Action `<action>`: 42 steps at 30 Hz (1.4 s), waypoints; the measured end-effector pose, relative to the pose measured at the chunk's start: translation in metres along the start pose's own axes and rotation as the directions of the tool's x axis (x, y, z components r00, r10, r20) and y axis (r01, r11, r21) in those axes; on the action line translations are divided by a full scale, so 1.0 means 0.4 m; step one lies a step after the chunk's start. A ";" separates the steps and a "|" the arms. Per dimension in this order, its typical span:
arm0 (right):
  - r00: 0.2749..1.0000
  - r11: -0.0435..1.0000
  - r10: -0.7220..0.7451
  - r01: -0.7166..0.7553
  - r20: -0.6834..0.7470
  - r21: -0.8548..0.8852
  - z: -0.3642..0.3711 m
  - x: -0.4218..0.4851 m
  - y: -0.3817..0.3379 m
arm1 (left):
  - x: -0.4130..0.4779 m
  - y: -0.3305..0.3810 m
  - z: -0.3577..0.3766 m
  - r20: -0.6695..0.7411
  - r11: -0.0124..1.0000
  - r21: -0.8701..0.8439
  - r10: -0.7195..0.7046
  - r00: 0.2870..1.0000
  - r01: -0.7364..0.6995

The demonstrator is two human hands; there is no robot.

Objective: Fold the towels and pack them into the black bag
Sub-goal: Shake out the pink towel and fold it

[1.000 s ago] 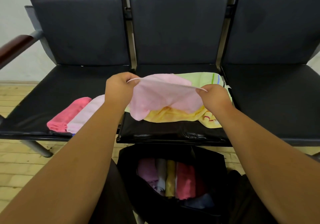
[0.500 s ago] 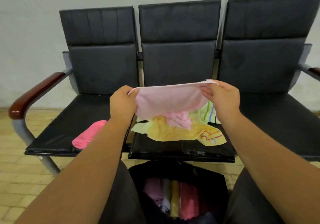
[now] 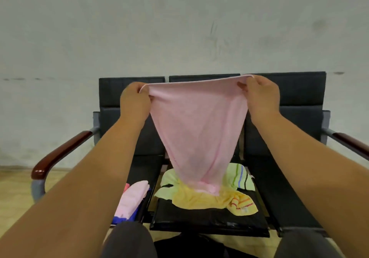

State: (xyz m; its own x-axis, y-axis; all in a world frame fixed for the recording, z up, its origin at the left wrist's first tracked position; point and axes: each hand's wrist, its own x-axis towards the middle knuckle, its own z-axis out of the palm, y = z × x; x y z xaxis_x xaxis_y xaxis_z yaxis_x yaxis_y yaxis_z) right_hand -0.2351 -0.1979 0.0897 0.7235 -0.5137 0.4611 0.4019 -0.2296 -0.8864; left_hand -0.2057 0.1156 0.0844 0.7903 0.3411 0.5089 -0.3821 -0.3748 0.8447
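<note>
We stretch a pale pink terry towel (image 3: pixel 199 130) in the air over the middle seat.

Our left hand (image 3: pixel 134 102) and right hand (image 3: pixel 261 96), well apart, each pinch a top corner. The towel narrows downward and its tail touches a crumpled yellow towel (image 3: pixel 199 200) on the black padded three-seat surface (image 3: pixel 209 220). The lower corners hang bunched, so we judge a fold could come out skewed, and a lift may drag the yellow heap off the front edge. A light green striped towel (image 3: pixel 240 178) lies behind, and folded pink towels (image 3: pixel 133 198) are on the left seat. The black bag (image 3: pixel 189 244) barely shows below. We see a grey wall and a pale wooden floor.
</note>
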 end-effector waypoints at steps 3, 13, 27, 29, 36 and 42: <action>0.999 0.999 -0.037 0.037 -0.029 0.017 -0.013 0.026 -0.073 | 0.034 0.081 -0.031 -0.029 0.998 0.008 0.058 0.998 -0.057; 0.972 0.980 -0.166 0.145 -0.164 -0.134 -0.051 0.098 -0.241 | 0.107 0.286 -0.092 -0.071 0.982 -0.162 0.081 0.994 -0.092; 0.975 0.965 0.212 -0.220 -0.072 -0.140 -0.054 0.074 -0.255 | 0.112 0.211 -0.092 0.137 0.881 -0.309 -0.331 0.934 0.358; 0.966 0.957 0.258 -0.260 -0.028 -0.129 -0.044 0.055 -0.245 | 0.091 0.195 -0.081 0.182 0.866 -0.315 -0.346 0.920 0.388; 0.920 0.941 0.337 -0.319 0.202 -0.116 0.050 -0.034 -0.262 | 0.005 0.218 -0.012 0.353 0.885 -0.242 -0.302 0.885 0.398; 0.917 0.944 0.268 -0.189 0.296 -0.271 0.144 -0.093 -0.257 | -0.043 0.245 0.064 0.461 0.888 -0.221 -0.269 0.846 0.403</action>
State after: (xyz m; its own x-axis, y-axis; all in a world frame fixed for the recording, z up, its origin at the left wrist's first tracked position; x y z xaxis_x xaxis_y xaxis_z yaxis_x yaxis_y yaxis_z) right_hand -0.2710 -0.1074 0.1661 0.9374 -0.2875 0.1967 0.0908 -0.3433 -0.9348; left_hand -0.2443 0.0509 0.1541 0.9919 -0.0081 0.1264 -0.1265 -0.0044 0.9920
